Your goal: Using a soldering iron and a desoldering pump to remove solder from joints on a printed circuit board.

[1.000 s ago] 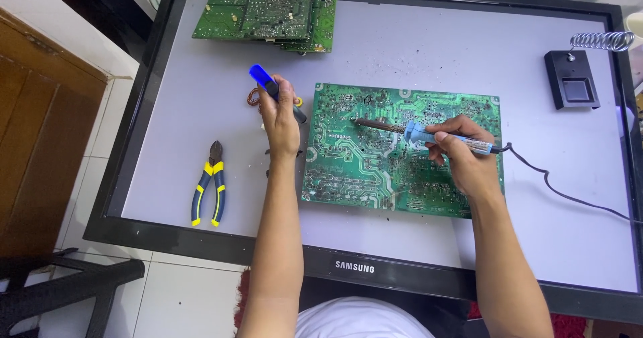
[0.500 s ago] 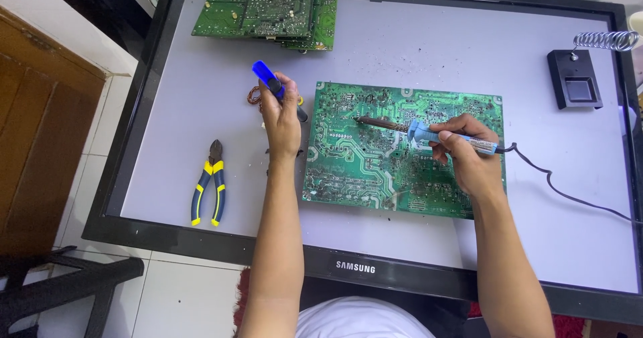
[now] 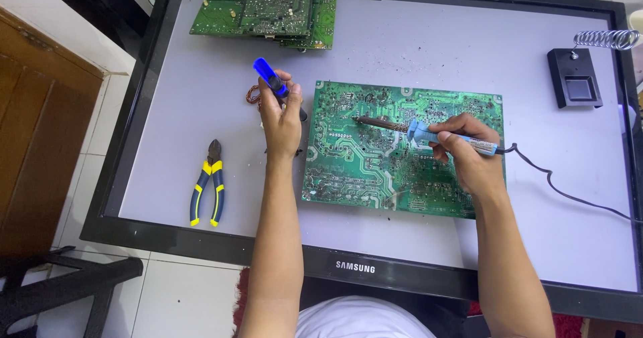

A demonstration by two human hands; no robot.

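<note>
We are looking steeply down from the head camera, fairly near, onto the flat screen [image 3: 415, 50] serving as a worktop; its bottom bezel is lying nearest us, both forearms entering from below.

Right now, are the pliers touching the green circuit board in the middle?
Apart. The head view shows the pliers lying left of the left arm, with bare white surface between them and the circuit board.
</note>
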